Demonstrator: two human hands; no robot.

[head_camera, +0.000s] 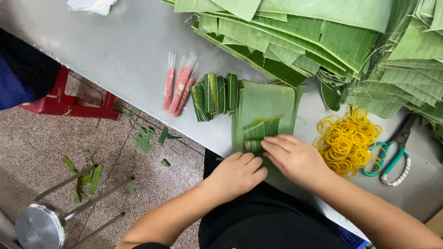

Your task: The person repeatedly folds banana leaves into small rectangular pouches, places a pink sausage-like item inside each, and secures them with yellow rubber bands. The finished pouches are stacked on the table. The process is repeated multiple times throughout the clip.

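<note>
We have a leaf strip (265, 110) lying flat on the grey surface (120, 50), at its near edge just ahead of us. At the near end of the strip sits a small partly rolled bundle (258, 131), and both hands are on it. Our left hand (237, 173) is curled, its fingers tucked against the near edge of the strip. Our right hand (293, 157) lies flatter, fingers together and pointing left across the roll, pressing it down. Whether anything is inside the fold we cannot tell.

The strip's long axis runs away from us, near edge to far, tilted only slightly. The bundle lies crosswise to it, its long axis running left to right.

What could go wrong, as we judge it: the leaf is ribbed along its grain, so too hard a press may split it. The roll may spring open if either hand lifts, since nothing binds it yet. The strip also sits at the surface's edge, so a nudge towards us might slide it off onto the floor (55, 143), where leaf scraps (144, 138) already lie.

Just left of the strip stand finished rolls (216, 94) side by side, and beyond them pink sticks (179, 87) in clear wrap. To the right are yellow bands (346, 138) in a heap, then scissors (392, 154). Stacked leaves (323, 37) fill the far side.
</note>
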